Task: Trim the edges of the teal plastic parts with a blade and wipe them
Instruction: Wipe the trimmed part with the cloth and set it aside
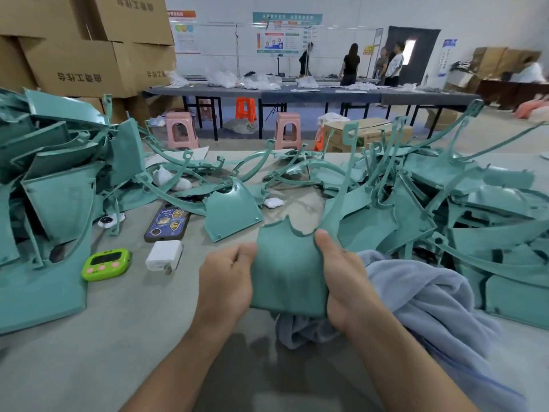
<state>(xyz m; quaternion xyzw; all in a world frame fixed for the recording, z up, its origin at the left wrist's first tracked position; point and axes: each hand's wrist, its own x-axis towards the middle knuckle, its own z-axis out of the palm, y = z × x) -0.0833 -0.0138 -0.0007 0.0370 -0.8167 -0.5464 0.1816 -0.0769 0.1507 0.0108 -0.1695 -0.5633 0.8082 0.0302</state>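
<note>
Panel of teal plastic (285, 272), held upright just above the grey table (104, 352) in front of a worker, is gripped at both side edges. The left hand (225, 281) pinches its left rim between curled fingers and thumb. The right hand (344, 281) clamps the right rim, thumb on the front face, its other fingers hidden behind. The thin sheet looks light and slightly springy, its notched top edge probably sharp, so the smooth sides seem the safest hold. A pale blue cloth (430, 292) lies bunched beneath and right of the panel; a white charger (164, 255), phone (166, 223) and green timer (106, 264) lie to its left. No blade is visible.
</note>
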